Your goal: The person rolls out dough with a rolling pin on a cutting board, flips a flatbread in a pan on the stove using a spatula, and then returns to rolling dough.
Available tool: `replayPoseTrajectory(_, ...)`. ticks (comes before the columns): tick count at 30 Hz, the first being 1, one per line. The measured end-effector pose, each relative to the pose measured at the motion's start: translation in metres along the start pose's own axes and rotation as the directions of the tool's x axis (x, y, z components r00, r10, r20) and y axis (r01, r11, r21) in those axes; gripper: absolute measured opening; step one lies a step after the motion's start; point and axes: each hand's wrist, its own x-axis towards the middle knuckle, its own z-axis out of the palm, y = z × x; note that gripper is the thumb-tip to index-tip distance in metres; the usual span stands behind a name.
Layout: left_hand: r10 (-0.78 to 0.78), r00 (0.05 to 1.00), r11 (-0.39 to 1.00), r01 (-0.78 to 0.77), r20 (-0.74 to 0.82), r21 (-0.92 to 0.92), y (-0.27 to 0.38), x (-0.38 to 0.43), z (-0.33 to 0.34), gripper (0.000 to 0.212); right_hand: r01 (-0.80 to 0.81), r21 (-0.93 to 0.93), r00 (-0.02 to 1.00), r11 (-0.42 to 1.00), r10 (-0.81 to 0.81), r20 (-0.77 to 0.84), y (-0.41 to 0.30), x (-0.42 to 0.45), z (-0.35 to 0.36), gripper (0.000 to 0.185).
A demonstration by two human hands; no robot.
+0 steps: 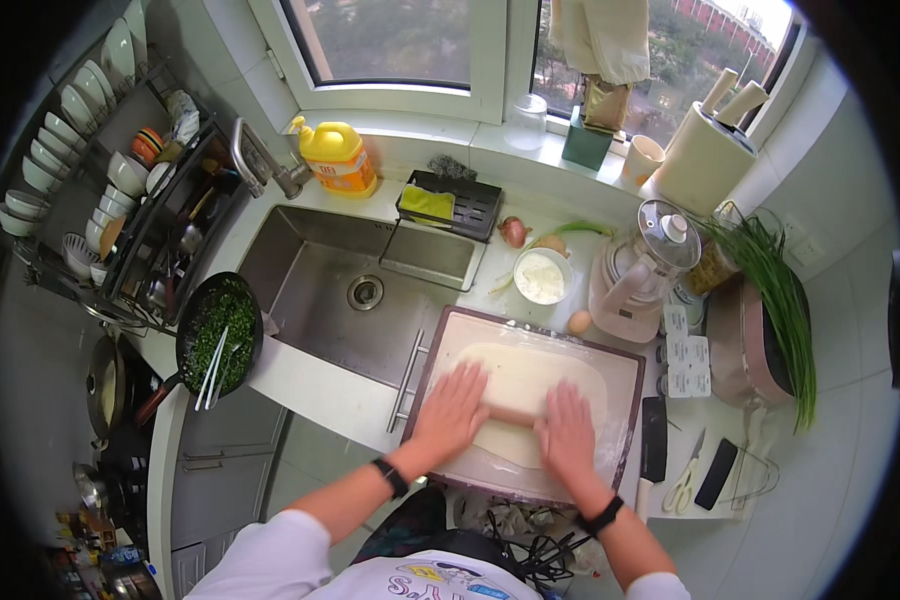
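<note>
A wide sheet of rolled dough [529, 369] lies on a floured, dark-rimmed board [450, 337]. Across it runs a wooden rolling pin [514, 415], of which only the middle shows. My left hand [450, 409] rests on the pin's left end, palm down with the fingers stretched forward. On the right end lies my right hand [568, 431], also flat, its fingers slightly blurred. Neither hand curls visibly around the pin, and both ends of it are hidden beneath them.
A sink [307, 277] adjoins the board's left side. Behind the board stand a bowl of flour [542, 276], an egg [579, 322] and a blender [634, 281]. A cleaver [652, 439] and scissors [682, 480] lie right. A pan of chopped greens [214, 330] sits left.
</note>
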Motion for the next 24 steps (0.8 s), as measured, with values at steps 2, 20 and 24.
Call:
replayPoseTrajectory(2, -0.077, 0.996, 0.996, 0.079, -0.041, 0.051, -0.007, 0.06, 0.011, 0.064, -0.081, -0.088, 0.989, 0.993, 0.07, -0.129, 0.017, 0.046, 0.004, 0.065)
replayPoseTrajectory(20, -0.675, 0.736, 0.525, 0.529, 0.052, -0.667, -0.017, -0.025, 0.012, 0.054, -0.582, -0.031, 0.773, 0.812, 0.541, -0.332, 0.06, -0.042, -0.003, 0.026)
replayPoseTrajectory(24, -0.693, 0.719, 0.556, 0.586, 0.061, -0.59, -0.019, -0.01, 0.011, 0.052, -0.651, -0.072, 0.728, 0.756, 0.594, -0.343, 0.071, -0.04, -0.001, 0.033)
